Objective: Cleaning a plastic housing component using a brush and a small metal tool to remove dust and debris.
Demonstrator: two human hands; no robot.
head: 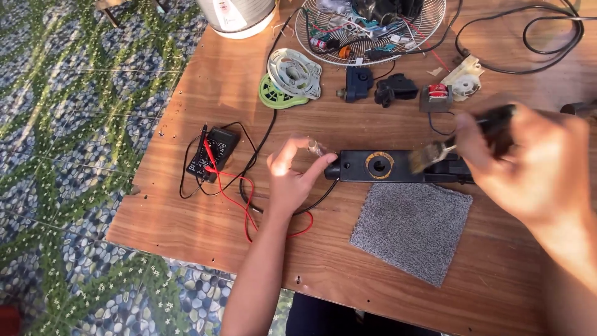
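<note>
Far left on the wooden board (186,218): black meter (212,152) with red and black leads (239,199) trailing toward 5 o'clock.

Left hand (292,177): forearm comes up from 6 o'clock, palm down. Fingers curled; thumb and forefinger pinch a small pale cylinder (315,147) just above the left end of the black housing (379,167); the forefinger touches that end.

Housing lies flat mid-board, long axis running 9 to 3 o'clock, round orange-ringed hole facing up near its middle. Right end hidden under the right hand.

Grey pad (410,230) at 6 o'clock of the housing, just beside it.

At 12 o'clock: green and white discs (291,78), two black parts (376,87), small red-coil part (436,96), wire fan guard (370,28) holding loose parts, black cable (535,43) looped at the far right.

Right hand (528,162): enters from 4 o'clock, blurred, closed around a brush (444,150) handle. Brush axis roughly 8 to 2 o'clock, bristles pointing toward 8, on the housing right of the hole.
</note>
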